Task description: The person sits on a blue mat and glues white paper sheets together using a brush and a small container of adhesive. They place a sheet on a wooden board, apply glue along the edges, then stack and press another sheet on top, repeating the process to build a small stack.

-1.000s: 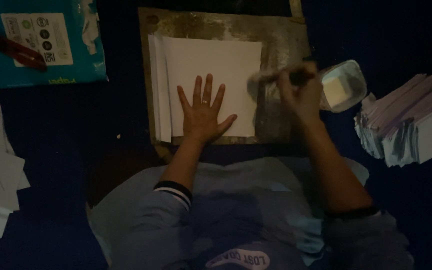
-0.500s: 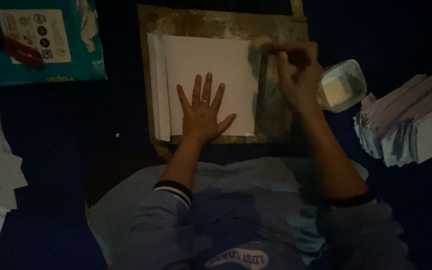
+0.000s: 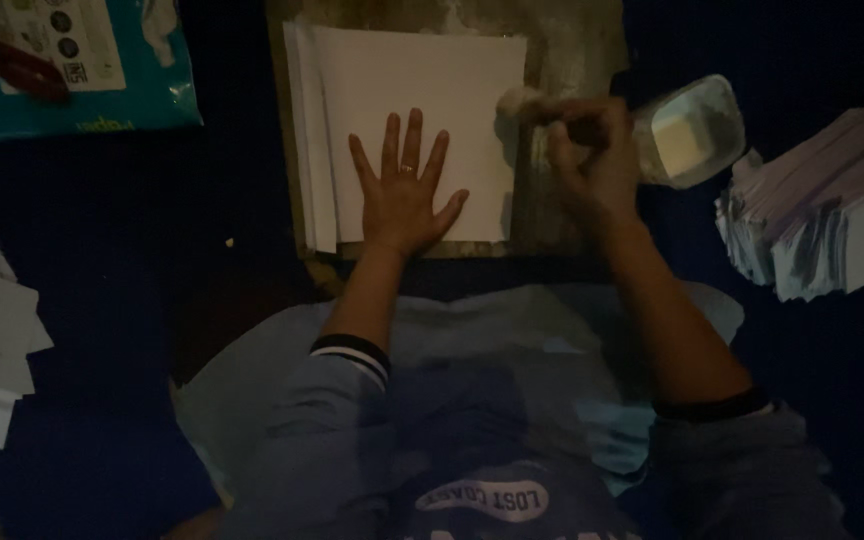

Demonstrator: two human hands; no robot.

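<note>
Pressing my left hand (image 3: 404,190) flat, fingers spread, on the fanned stack of white paper sheets (image 3: 417,130), I grip a pale-tipped brush (image 3: 524,101) in my fisted right hand (image 3: 592,150) at the sheet's right edge — finished grey-white folded pieces (image 3: 822,215) piled right, several sheets left.

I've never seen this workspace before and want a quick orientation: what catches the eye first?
The left hand lies spread flat on a stack of white paper at top centre. Beside it the right hand holds a brush at the paper's right edge, near a small white tub.
</note>
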